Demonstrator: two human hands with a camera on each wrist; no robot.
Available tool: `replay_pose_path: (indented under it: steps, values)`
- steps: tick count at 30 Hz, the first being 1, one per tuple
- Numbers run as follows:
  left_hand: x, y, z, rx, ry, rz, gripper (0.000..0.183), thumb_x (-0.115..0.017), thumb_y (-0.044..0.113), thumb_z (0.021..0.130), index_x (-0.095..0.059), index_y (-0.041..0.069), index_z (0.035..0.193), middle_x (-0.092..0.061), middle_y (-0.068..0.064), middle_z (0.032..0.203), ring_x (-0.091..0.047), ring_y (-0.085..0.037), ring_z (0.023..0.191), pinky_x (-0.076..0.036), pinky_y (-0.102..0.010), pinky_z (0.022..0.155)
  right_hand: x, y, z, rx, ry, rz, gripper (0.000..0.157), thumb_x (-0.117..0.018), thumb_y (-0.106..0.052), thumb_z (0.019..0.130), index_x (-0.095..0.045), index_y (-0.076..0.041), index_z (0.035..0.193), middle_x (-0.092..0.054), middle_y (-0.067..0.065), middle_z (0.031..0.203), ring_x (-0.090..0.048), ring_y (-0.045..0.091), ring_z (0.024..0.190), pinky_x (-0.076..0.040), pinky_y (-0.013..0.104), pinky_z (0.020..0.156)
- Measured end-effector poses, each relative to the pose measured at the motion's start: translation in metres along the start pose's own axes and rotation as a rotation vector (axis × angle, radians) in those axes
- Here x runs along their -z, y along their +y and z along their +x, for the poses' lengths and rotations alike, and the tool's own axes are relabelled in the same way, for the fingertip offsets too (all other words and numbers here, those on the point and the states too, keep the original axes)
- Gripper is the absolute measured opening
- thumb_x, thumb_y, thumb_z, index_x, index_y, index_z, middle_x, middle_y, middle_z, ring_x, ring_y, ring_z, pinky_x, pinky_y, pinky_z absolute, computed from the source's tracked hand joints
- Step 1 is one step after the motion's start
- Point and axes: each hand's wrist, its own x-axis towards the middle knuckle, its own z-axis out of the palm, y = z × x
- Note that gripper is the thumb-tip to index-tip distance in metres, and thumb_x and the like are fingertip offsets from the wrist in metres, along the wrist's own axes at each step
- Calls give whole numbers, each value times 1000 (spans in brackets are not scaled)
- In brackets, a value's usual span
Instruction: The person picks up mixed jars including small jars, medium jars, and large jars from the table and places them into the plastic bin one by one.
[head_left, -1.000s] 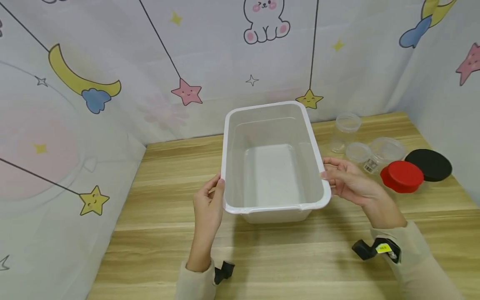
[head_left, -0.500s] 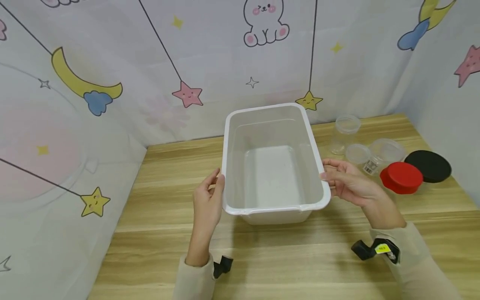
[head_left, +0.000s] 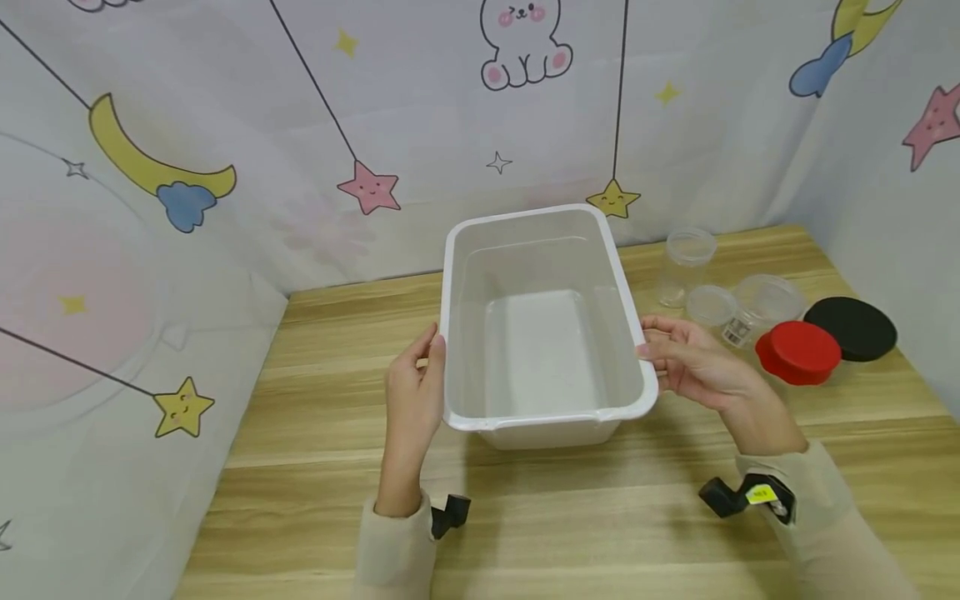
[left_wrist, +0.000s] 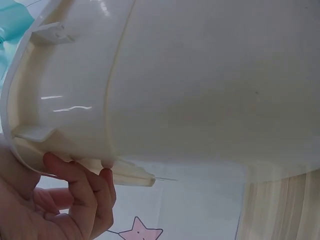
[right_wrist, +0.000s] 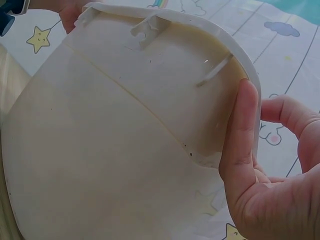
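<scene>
A white rectangular plastic basin [head_left: 546, 354], with nothing inside, is held over the wood-grain table [head_left: 337, 467], its opening facing up and toward me. My left hand [head_left: 414, 383] grips the rim on the left side; in the left wrist view its fingers [left_wrist: 82, 190] curl under the rim, against the outer wall. On the right side, my right hand [head_left: 697, 362] pinches the rim, thumb on top and fingers beneath. The right wrist view shows the basin's outer wall [right_wrist: 120, 150] with a finger [right_wrist: 242, 125] pressed along it under the lip.
Right of the basin stand a tall clear jar [head_left: 684, 271], a small clear round container [head_left: 711, 306] and a wider clear container [head_left: 768, 302]. Beside them are a red lid-like piece [head_left: 801, 352] and a black round piece [head_left: 853, 327]. A printed curtain [head_left: 450, 108] hangs behind the table.
My left hand has slid slightly up along the basin's left rim. The basin and my right hand stay nearly in place; the whole view has shifted a little.
</scene>
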Motion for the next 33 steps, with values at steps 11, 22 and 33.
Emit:
replay_pose_path:
  steps: [11,22,33]
  values:
    - [-6,3,3,19,-6,-68,36,-53,17,105,-59,1,136,-67,-21,105,-73,-32,77,-60,-34,62,-1,-8,-4,0,25,-68,27,-46,9,98,-59,-1,119,-72,11,102,-72,22,88,-61,38,70]
    - [-8,4,1,49,-13,-110,36,-52,14,105,-58,0,138,-65,-22,111,-73,-35,83,-61,-37,66,-3,-9,-7,-7,59,-108,25,-47,9,97,-58,0,119,-72,12,104,-72,23,90,-61,38,71]
    - [-6,-2,0,56,0,-128,36,-52,16,105,-58,2,138,-65,-22,116,-73,-34,86,-61,-38,68,-8,-11,-6,-20,98,-196,24,-52,7,96,-58,1,118,-71,12,105,-72,23,90,-61,36,76]
